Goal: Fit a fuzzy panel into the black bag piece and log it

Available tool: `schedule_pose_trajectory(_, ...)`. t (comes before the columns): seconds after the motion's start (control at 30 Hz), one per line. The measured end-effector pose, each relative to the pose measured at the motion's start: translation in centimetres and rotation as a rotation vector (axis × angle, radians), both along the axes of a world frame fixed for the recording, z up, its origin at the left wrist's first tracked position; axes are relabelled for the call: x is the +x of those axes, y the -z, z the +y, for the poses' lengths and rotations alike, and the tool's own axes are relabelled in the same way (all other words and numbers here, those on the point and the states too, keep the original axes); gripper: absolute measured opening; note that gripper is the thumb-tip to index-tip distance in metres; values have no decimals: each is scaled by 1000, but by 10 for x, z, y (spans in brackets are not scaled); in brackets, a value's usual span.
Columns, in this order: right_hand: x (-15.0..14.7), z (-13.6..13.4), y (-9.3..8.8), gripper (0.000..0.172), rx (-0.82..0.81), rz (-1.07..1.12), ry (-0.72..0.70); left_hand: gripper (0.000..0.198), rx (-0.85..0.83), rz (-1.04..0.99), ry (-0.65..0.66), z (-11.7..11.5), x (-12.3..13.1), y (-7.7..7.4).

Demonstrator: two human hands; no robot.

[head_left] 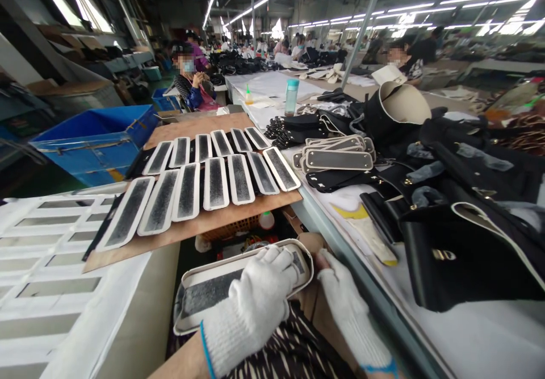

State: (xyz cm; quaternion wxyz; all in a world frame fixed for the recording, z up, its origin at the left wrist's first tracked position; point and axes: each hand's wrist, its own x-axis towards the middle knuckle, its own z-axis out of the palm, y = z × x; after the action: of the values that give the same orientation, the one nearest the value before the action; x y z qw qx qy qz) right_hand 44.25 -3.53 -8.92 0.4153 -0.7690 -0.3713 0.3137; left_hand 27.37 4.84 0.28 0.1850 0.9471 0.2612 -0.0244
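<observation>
On my lap lies a long bag base (204,294) with a pale raised rim and a dark grey strip down its middle. My left hand (259,285), in a white knit glove, lies across it, fingers over the strip and thumb by the near rim. At the right end, my right hand (343,288), also gloved, is closed near the rim, a bare fingertip showing; its other fingers are partly hidden. Beyond, two rows of similar pale-edged panels (216,183) with dark strips rest on a brown board (251,211).
To the right, a table (464,339) bears black bags (468,259), stacked grey panels (338,160) and a teal-capped bottle (292,98). A white sheet with rectangular openings (51,277) lies left. Behind it stands a blue bin (97,140). Masked people sit farther back.
</observation>
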Motion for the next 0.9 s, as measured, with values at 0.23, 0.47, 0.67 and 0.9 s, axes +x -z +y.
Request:
schedule_pose_trajectory(0.23, -8, 15, -70, 35, -137, -501, -244, 36, 17, 53, 20, -4, 1, -2)
schedule_pose_trajectory(0.47, -7, 21, -41, 40, -134, -671, -260, 31, -29, 26, 42, -1, -2, 3)
schedule_pose_trajectory(0.67, -5, 27, -59, 40, -235, -574, -302, 51, 11, -18, -14, -3, -3, 1)
schedule_pose_trajectory(0.9, -4, 29, -65, 31, -247, -470, -262, 43, 1, -41, 14, -3, -4, 3)
